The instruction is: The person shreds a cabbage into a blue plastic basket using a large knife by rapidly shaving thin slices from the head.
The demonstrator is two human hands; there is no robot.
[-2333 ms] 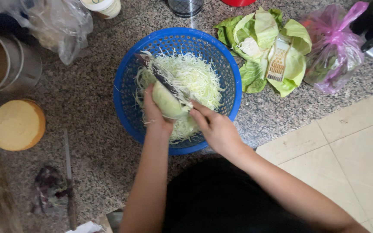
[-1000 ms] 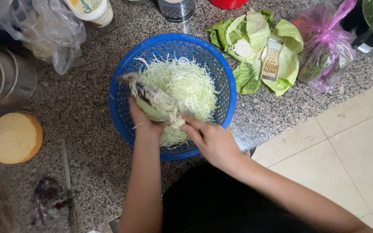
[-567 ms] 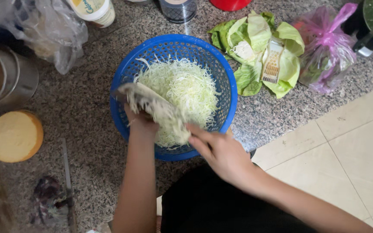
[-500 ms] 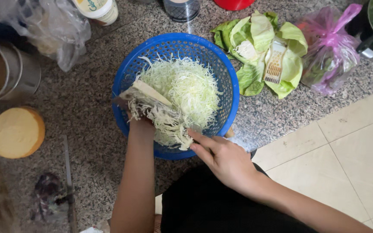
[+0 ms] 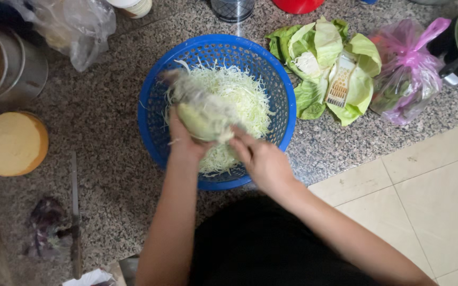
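Observation:
A blue plastic basket (image 5: 287, 106) on the speckled stone counter holds a heap of shredded cabbage (image 5: 239, 92). Above it my left hand (image 5: 182, 142) grips a pale green cabbage chunk (image 5: 202, 117) from below. A blurred, shred-covered slicer (image 5: 178, 85) seems to lie against the chunk. My right hand (image 5: 261, 161) comes in from the right, its fingertips closed on the chunk's near right end. Motion blur hides exactly how the slicer is held.
Loose cabbage leaves (image 5: 319, 47) with a small white grater (image 5: 340, 87) lie right of the basket, beside a pink plastic bag (image 5: 406, 69). Left are a steel pot (image 5: 6, 63), a round yellow-topped container (image 5: 10, 143), a clear bag (image 5: 75, 26) and a knife (image 5: 74, 212). Tiled floor lower right.
My right hand had drawn back toward me and has now returned to the chunk. My left hand shifted the chunk slightly right over the basket.

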